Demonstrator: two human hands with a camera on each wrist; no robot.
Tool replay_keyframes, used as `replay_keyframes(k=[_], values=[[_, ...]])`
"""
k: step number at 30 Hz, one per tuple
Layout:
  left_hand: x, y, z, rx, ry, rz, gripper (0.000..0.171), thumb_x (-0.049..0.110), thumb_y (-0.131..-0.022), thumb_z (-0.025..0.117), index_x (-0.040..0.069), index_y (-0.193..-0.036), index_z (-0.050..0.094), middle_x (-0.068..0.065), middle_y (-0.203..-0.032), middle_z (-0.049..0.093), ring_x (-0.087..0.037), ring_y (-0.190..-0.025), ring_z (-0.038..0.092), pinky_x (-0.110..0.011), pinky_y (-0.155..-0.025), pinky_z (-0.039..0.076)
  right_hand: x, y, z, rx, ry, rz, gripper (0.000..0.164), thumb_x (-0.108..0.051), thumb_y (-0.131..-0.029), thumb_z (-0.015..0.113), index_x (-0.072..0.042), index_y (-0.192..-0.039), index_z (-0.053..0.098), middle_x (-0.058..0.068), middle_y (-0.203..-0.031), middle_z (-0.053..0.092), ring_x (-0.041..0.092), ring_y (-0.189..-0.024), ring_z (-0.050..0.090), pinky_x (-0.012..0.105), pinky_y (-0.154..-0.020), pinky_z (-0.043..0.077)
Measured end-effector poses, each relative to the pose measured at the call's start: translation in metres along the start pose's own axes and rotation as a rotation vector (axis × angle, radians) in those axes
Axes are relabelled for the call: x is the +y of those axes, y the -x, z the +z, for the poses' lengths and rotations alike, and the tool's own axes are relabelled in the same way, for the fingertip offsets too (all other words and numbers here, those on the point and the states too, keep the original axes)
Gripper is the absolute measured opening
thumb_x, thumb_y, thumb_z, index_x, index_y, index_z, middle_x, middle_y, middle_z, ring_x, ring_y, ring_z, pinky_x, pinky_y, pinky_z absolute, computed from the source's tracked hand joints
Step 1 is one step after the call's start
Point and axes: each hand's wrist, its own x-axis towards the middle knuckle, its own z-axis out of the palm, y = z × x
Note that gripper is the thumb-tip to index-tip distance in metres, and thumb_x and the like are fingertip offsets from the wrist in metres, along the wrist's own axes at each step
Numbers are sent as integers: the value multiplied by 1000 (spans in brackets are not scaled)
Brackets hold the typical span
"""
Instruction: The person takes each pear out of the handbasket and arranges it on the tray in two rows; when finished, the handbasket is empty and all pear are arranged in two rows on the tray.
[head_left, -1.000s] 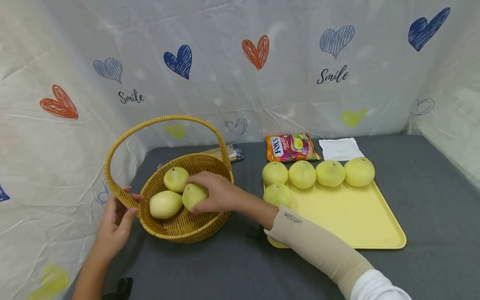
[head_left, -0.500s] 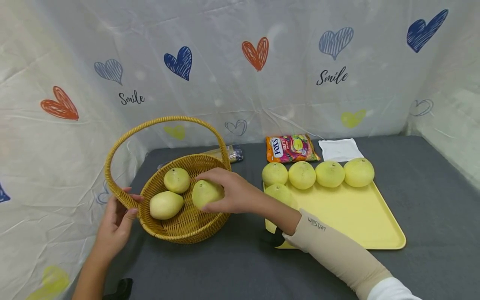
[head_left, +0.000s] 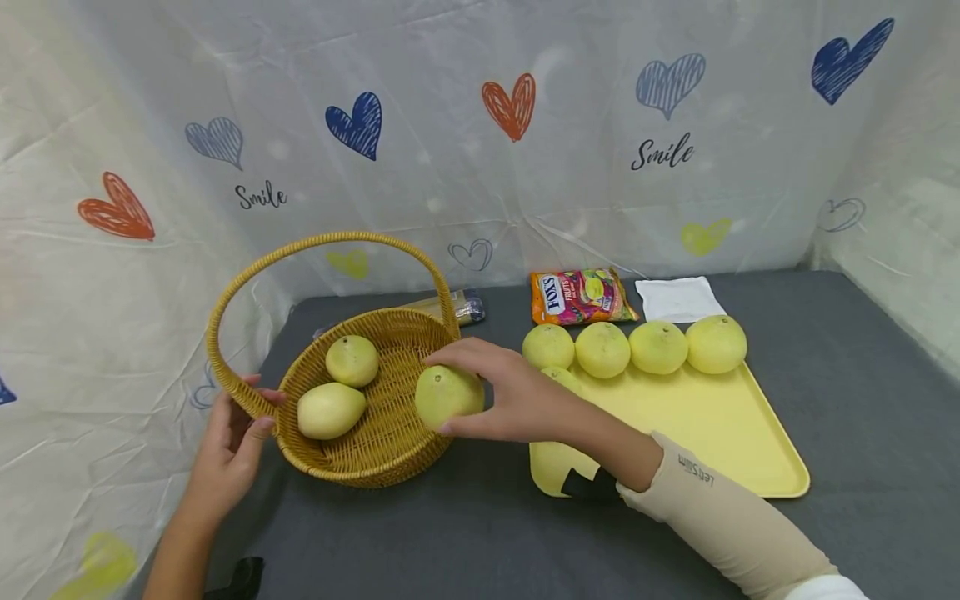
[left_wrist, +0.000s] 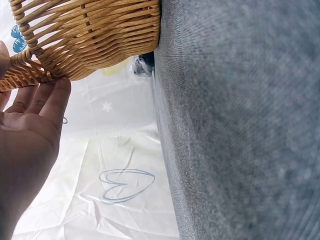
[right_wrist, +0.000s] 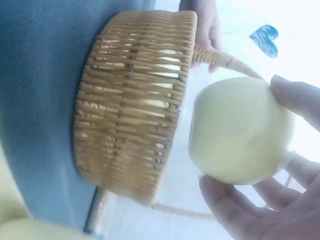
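My right hand (head_left: 517, 387) grips a pale yellow-green round fruit (head_left: 448, 396), which looks like a pomelo, at the right rim of a wicker basket (head_left: 360, 475). In the right wrist view, the thumb and fingertips clasp this fruit (right_wrist: 240, 130), held higher than the rim. My left hand (head_left: 228, 450) holds the basket at the left foot of its tall handle. The left wrist view has the fingers (left_wrist: 55, 102) against the wicker below the rim. Inside the basket lie two more such fruits, one behind (head_left: 352, 360) and one in front (head_left: 332, 411).
On the right, a yellow tray (head_left: 705, 442) bears several like fruits along its back and left edges; my forearm partly hides it. Behind it lie a candy bag (head_left: 583, 297) and a white packet (head_left: 678, 300). A clear-wrapped bundle (head_left: 468, 307) lies behind the basket.
My right hand has lifted the fruit out from among the others in the basket and carried it right, to the basket's right rim. The left hand and basket stay put.
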Motion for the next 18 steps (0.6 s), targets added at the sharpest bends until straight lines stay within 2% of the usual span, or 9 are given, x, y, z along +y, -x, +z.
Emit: replay_keyframes(k=[3, 8, 16, 18], values=[[2, 0, -1, 1, -14, -34, 52, -22, -95, 45, -13, -144, 32, -28, -115, 53, -17, -112, 59, -17, -87, 48, -1, 9, -6, 15, 6, 7, 61, -31, -85, 83, -19, -139, 58, -8, -137, 54, 9, -126, 49, 34, -95, 49], [3, -1, 0, -2, -44, -44, 53, -22, -94, 46, -12, -145, 32, -29, -114, 53, -17, -112, 59, -16, -87, 48, -3, 24, -19, 57, 15, 3, 61, -27, -83, 85, -18, -137, 59, -7, -135, 56, 10, -121, 52, 35, -91, 50], [1, -1, 0, -6, 35, 58, 52, -25, -93, 43, -15, -143, 33, -27, -114, 54, -20, -112, 60, -17, -87, 48, -5, 46, -35, 90, 36, 26, 60, -27, -82, 86, -20, -135, 59, -13, -128, 58, 10, -116, 54, 34, -93, 48], [1, -1, 1, -7, 16, 56, 53, -24, -94, 44, -13, -144, 33, -26, -115, 55, -19, -112, 60, -16, -87, 48, -5, 52, -38, 88, 37, 41, 60, -27, -82, 86, -20, -135, 59, -12, -128, 57, 10, -115, 54, 34, -92, 48]])
